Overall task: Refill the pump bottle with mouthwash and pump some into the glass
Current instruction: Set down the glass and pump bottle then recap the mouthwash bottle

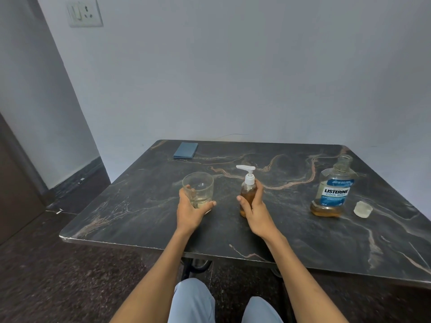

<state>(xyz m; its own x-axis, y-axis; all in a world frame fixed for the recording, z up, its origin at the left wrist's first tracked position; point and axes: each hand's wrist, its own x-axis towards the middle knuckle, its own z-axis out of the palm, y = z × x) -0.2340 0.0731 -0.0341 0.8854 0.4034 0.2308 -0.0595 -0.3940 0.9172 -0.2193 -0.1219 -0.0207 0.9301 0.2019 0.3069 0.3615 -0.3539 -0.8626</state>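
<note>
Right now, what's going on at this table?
A person sits at a dark marble-patterned table. The left hand holds a clear glass with a little liquid at the bottom. The right hand grips a pump bottle of amber liquid, pump head on. To the right stands an open Listerine bottle, nearly empty, its cap lying beside it. A blue flat object lies at the far left corner.
</note>
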